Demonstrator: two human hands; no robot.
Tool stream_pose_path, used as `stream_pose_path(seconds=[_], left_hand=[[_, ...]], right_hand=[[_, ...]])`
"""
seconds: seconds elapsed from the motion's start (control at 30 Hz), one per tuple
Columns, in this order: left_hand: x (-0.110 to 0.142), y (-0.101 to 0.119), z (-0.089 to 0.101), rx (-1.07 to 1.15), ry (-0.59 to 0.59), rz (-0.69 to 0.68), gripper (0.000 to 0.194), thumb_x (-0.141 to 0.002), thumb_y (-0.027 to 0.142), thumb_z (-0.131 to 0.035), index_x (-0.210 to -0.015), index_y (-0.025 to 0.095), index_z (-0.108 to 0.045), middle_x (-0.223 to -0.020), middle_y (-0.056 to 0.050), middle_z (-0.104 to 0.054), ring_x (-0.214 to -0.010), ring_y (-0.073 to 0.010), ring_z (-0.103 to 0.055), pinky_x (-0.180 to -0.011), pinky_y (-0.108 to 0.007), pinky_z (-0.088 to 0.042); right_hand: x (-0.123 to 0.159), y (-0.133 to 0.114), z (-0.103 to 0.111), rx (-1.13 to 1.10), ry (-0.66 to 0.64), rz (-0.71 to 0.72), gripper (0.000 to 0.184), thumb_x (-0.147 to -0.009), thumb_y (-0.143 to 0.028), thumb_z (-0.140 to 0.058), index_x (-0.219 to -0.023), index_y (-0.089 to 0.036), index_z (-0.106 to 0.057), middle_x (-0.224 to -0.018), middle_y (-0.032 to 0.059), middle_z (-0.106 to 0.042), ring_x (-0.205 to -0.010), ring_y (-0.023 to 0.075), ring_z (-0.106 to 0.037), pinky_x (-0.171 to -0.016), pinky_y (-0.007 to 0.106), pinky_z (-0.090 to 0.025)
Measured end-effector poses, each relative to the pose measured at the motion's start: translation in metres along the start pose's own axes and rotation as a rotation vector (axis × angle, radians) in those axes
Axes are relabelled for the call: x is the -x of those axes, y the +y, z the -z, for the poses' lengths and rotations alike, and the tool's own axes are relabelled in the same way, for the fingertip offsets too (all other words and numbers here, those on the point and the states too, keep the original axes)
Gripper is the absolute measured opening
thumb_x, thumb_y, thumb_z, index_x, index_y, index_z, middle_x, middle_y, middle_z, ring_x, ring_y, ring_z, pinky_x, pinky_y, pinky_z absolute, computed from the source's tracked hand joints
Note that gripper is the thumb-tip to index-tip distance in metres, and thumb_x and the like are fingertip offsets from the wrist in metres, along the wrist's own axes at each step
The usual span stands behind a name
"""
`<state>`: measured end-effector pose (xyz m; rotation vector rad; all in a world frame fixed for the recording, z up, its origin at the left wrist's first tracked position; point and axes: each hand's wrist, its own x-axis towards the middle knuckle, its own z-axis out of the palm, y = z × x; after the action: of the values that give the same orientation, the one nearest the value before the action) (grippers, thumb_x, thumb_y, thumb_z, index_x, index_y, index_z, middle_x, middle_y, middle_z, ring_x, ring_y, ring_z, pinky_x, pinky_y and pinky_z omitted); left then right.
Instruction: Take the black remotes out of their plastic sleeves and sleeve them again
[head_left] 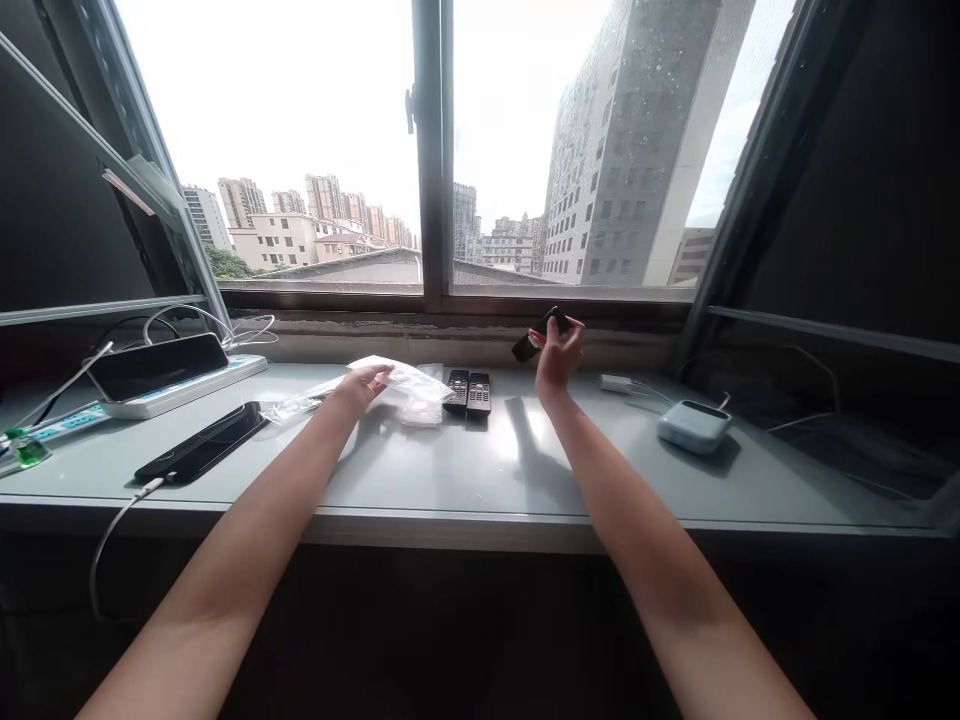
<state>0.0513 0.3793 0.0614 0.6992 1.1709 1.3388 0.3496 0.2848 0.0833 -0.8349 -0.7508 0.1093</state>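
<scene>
1. Grip of the left hand (367,382): clenched on the near edge of a whitish, see-through plastic bag (411,380); the bag spreads out to the right of that hand, over the left-middle part of the surface (420,485).
2. Grip of the right hand (556,358): grasping a dark slim object (523,348), raised above the surface near the window (433,150); the object is tilted, its lower end pointing left; its markings cannot be made out.
3. Between the two hands, a pair of black remotes (478,394) lies side by side, keys facing up; the bag's right end reaches the left one; a second clear packet (421,412) lies just beside them.
4. Crumpled clear wrapping (296,403) lies left of the left hand; nearer the edge rests a black phone (202,443) with a white cable (112,530) plugged in; behind it, a dark-screened device (161,366) leans on a white power strip (187,388).
5. Far right, a pale blue box (694,427) sits near a small white plug (616,383).
</scene>
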Motion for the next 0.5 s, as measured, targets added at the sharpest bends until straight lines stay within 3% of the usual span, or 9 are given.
stream_pose_path(seconds=[0.13, 0.3, 0.4, 0.5], left_hand=[[0.005, 0.007, -0.014, -0.046, -0.172, -0.086, 0.021, -0.074, -0.013, -0.062, -0.080, 0.007, -0.067, -0.066, -0.004, -0.064, -0.055, -0.0076, -0.061, -0.052, -0.013, -0.050], [-0.007, 0.016, -0.018, -0.292, -0.304, -0.136, 0.023, -0.069, -0.010, -0.069, -0.083, 0.008, -0.067, -0.067, -0.005, -0.065, -0.057, -0.0100, -0.062, -0.053, -0.016, -0.051], [-0.020, 0.010, -0.024, -0.448, -0.408, -0.147, 0.037, -0.061, -0.007, -0.077, -0.093, 0.008, -0.067, -0.076, -0.008, -0.068, -0.065, -0.0144, -0.066, -0.061, -0.021, -0.054], [-0.028, 0.000, -0.034, -0.473, -0.505, -0.235, 0.069, -0.055, 0.003, -0.085, -0.120, 0.012, -0.062, -0.098, -0.014, -0.071, -0.085, -0.0231, -0.070, -0.076, -0.030, -0.055]], right_hand=[[-0.003, 0.000, 0.010, 0.120, -0.070, -0.106, 0.019, -0.091, -0.036, -0.057, -0.097, -0.019, -0.052, -0.099, 0.0003, -0.063, -0.064, 0.0117, -0.069, -0.067, 0.022, -0.054], [0.009, -0.004, 0.014, 0.491, -0.070, -0.238, 0.024, -0.097, -0.038, -0.046, -0.093, -0.018, -0.060, -0.071, -0.0013, -0.065, -0.060, 0.0167, -0.067, -0.077, 0.027, -0.049], [0.014, -0.003, 0.016, 0.648, -0.080, -0.322, 0.033, -0.099, -0.032, -0.036, -0.088, -0.019, -0.064, -0.066, 0.0012, -0.066, -0.063, 0.0197, -0.067, -0.079, 0.029, -0.048], [0.016, 0.000, 0.021, 0.727, -0.187, -0.371, 0.038, -0.097, -0.025, -0.033, -0.080, -0.020, -0.067, -0.078, 0.0017, -0.070, -0.058, 0.0165, -0.065, -0.080, 0.029, -0.048]])
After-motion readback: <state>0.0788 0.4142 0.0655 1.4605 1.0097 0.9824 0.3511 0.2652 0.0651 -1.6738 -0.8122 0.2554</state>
